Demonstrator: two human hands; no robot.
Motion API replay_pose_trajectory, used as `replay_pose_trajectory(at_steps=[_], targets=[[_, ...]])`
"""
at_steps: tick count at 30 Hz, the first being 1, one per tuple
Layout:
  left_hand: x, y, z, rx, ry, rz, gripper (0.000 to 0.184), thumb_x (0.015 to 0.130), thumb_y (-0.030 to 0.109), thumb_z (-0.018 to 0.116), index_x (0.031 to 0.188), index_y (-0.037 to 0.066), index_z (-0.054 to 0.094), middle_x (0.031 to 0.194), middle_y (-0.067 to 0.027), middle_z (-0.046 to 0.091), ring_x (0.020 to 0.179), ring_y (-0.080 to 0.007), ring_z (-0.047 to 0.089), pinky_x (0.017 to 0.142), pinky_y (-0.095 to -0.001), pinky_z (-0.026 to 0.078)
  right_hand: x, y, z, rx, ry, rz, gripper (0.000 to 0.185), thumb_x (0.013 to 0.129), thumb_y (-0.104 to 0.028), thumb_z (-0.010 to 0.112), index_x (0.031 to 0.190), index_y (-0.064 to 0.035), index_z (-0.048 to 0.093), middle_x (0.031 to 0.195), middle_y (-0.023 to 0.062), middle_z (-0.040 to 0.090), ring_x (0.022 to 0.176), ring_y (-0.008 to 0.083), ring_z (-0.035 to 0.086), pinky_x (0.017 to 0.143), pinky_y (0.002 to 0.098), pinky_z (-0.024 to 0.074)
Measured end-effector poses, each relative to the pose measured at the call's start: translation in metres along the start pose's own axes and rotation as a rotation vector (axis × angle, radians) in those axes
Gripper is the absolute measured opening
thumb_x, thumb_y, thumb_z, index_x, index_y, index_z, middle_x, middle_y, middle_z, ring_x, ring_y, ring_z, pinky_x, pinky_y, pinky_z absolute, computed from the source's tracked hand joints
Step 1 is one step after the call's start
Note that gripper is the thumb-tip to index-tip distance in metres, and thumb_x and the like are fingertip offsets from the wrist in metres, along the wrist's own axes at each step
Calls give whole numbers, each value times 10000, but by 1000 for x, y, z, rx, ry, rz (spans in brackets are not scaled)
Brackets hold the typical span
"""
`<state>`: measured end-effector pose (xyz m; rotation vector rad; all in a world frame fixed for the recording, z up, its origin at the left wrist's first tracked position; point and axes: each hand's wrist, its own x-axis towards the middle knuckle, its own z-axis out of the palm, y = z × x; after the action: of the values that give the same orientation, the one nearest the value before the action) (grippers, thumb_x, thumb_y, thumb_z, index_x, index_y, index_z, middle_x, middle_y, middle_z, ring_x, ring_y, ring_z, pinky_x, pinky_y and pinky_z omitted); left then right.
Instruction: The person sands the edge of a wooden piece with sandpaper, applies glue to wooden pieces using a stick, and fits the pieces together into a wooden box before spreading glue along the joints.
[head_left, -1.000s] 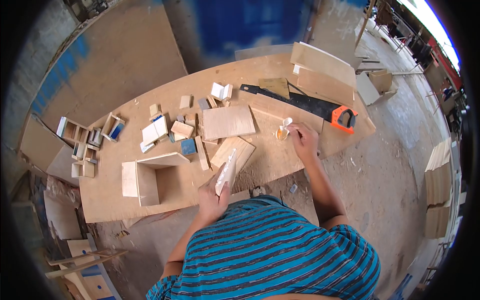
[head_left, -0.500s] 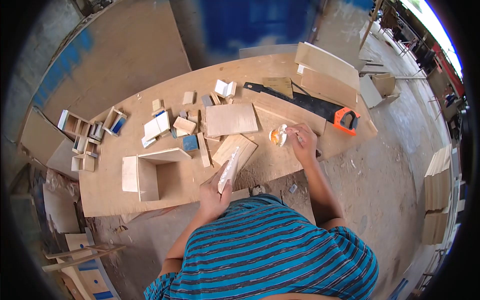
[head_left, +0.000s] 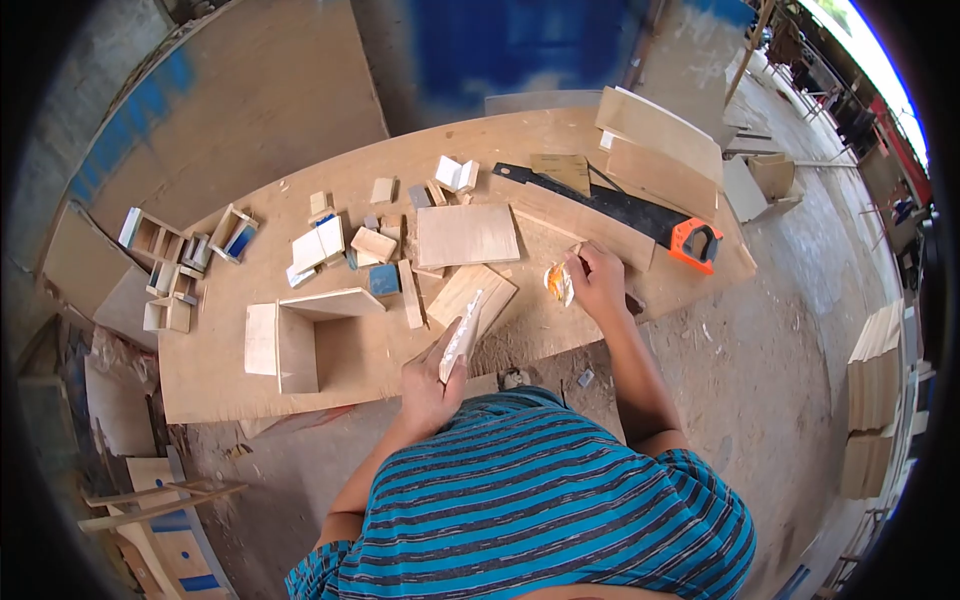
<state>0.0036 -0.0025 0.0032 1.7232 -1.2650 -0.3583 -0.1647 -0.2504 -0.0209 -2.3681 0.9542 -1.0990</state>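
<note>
My left hand [head_left: 432, 388] is closed around a narrow wooden board [head_left: 462, 345]. White glue lies in an uneven line along the board's upward-facing edge. To the right, my right hand [head_left: 600, 285] has its fingers pinched together at the rim of a small glue container [head_left: 558, 284], orange and white and smeared with glue. Whatever sits between those fingertips is hidden. Just beyond the held board, a flat wood piece [head_left: 472, 300] lies on the workbench. An open box-like assembly of thin boards [head_left: 300, 345] stands left of my left hand.
On the plywood bench [head_left: 220, 385], a handsaw with an orange handle [head_left: 694, 246] lies at the right, beside stacked panels [head_left: 660, 160]. Several small blocks [head_left: 373, 245] and a square panel [head_left: 466, 234] fill the middle. Small box frames [head_left: 165, 255] stand far left.
My right hand has turned, its fingers drawing together at the container's rim. The container now looks more tilted and sits slightly nearer to me. My left hand and the glued board have barely moved.
</note>
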Motion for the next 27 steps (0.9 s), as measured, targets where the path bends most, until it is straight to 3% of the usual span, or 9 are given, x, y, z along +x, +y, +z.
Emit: replay_pose_trajectory(at_steps=[4,7,10,13,16,19,27], targets=[[-1,-2,-1,-3,7,-5,470,858,130,563,1314,19,557,961,-269,668,803,-418,673,739,-419,540,6,-17,-10,2,4,92,163,870,-121,634,770,1,596,761,158,588,651,339,586,576,390,442],[-2,-4,0,-8,2,3,476,859,132,561,1322,23,550,959,-271,668,802,-421,671,735,-422,539,9,-16,-12,49,37,35,139,865,-120,638,803,3,615,775,158,599,656,338,582,584,382,447],[-2,-5,-1,-13,-13,-21,483,861,140,560,1330,26,543,959,-272,667,804,-422,670,729,-424,539,11,-11,-10,141,157,-12,146,893,-126,624,833,8,630,759,128,605,622,263,588,585,339,455],[-2,-5,-1,2,-8,-3,485,864,147,560,1334,30,540,958,-273,667,801,-425,668,722,-424,540,12,-10,-14,371,225,211,190,946,-164,598,853,-3,640,738,72,606,614,166,587,605,272,466],[-1,-7,-1,-8,9,40,485,861,145,563,1336,49,544,959,-262,671,792,-417,668,718,-421,541,14,-13,-22,839,208,547,218,986,-207,568,902,-18,638,728,25,592,630,105,581,603,240,477],[0,-4,-1,5,-20,-14,491,851,133,571,1337,69,547,960,-249,676,785,-401,671,714,-417,544,10,-23,-20,1190,143,590,216,989,-236,569,959,-31,631,731,22,601,627,114,589,583,261,511],[-1,-9,-1,-31,-41,2,496,839,111,594,1331,65,550,1012,-249,675,786,-393,677,706,-407,553,-19,-68,-2,1445,-148,850,188,963,-224,607,984,-41,641,760,57,646,623,135,617,579,296,552]])
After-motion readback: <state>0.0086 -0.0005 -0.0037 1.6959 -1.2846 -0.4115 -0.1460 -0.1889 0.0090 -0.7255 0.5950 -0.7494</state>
